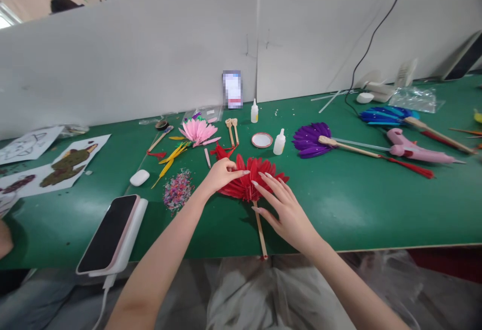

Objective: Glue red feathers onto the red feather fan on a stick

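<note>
A red feather fan (251,178) on a thin wooden stick (260,232) lies on the green table (339,204) in front of me. My left hand (220,175) rests on the fan's left side, fingers pressed together and pointing right over the feathers. My right hand (282,207) lies open on the fan's lower right, fingers spread and touching the feathers near the stick's top. Loose red feathers (222,151) lie just behind the fan.
A purple fan (312,139), a blue fan (387,116) and a pink glue gun (414,150) lie to the right. Two glue bottles (279,142), a round lid (262,140), a pink fan (199,131), sequins (177,189), a phone (109,233) and printed sheets (68,164) lie around.
</note>
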`<state>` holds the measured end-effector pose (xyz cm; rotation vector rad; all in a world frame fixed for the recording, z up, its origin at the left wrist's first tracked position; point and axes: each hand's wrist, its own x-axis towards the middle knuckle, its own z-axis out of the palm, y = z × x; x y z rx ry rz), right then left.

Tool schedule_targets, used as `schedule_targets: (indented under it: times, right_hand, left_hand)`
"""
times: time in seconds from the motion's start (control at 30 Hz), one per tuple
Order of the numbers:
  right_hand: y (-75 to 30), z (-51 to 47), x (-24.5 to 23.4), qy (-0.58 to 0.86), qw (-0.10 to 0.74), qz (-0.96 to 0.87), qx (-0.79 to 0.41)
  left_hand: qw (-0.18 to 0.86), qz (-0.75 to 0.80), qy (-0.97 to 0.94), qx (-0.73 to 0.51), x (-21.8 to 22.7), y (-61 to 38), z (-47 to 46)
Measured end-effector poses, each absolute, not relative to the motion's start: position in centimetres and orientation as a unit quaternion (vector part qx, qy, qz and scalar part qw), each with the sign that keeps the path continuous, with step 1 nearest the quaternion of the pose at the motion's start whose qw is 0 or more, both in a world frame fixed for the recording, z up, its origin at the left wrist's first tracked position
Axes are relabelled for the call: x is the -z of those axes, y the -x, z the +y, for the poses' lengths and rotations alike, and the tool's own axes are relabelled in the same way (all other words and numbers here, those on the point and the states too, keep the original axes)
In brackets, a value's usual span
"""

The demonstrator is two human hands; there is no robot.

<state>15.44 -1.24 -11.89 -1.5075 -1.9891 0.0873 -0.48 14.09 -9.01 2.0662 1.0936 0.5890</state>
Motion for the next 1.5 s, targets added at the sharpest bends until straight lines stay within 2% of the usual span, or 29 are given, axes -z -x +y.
schedule_targets:
  times: [0.5, 0.83, 0.97, 1.5]
  right_hand:
    - [-14.8, -0.7, 12.4, 0.558, 0.265, -0.786, -0.035]
    - [-14.5, -0.5, 12.6, 0.555, 0.223, -0.801, -0.010]
    - [-14.5, -0.5, 12.5, 0.555, 0.216, -0.803, -0.016]
    - [-14.5, -0.4, 12.7, 0.563, 0.191, -0.804, -0.030]
  left_hand:
    - [0.355, 0.442, -0.784, -0.254, 10.8, -0.6, 14.7]
    - [0.254, 0.446, -0.818, -0.260, 10.6, -0.5, 14.6]
    - [0.210, 0.470, -0.803, -0.300, 10.5, -0.5, 15.9]
    - [0.248, 0.445, -0.824, -0.247, 10.8, -2.1, 17.9]
